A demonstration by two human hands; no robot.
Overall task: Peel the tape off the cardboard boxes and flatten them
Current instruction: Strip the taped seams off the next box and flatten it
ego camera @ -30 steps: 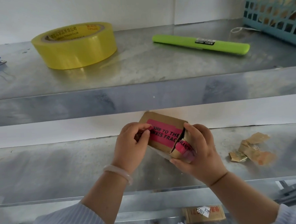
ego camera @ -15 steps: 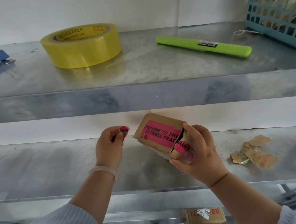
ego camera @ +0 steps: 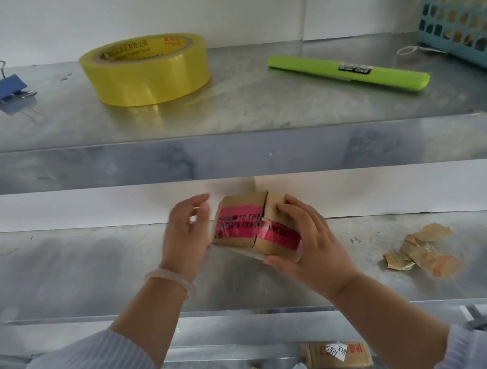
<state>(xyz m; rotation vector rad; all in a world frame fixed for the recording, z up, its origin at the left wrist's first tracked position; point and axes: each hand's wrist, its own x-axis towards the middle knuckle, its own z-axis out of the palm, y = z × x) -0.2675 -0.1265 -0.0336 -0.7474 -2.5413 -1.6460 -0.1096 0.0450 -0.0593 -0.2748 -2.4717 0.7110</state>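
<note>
On the lower shelf: small brown cardboard box (ego camera: 239,206), held tilted just above the dull, scuffed metal of the lower shelf (ego camera: 71,277). Its top flaps are split at the seam.
Tape: glossy pink tape (ego camera: 279,235) runs along the front and round the right corner. The black print reads "TO THE" and bits like "FRAG…ANCE", the rest is smeared.
Right hand (ego camera: 311,237): fingers curled over the box's right end, thumb under the bottom edge, gripping it.
Left hand (ego camera: 185,233): right by the box's left end, fingers loosely spread. It's blurry, so can't tell if it touches.
Edges: box sits below the upper shelf (ego camera: 235,156) and its front lip, with the white wall close behind.
Scraps: crumpled brown tape scraps (ego camera: 420,250), well off to the right.
Up top: yellow tape roll (ego camera: 144,73) lying flat, with Chinese print on the core. Also a lime-green stick (ego camera: 346,71) with a black label, a blue binder clip (ego camera: 2,87), and a blue lattice basket (ego camera: 460,14).
</note>
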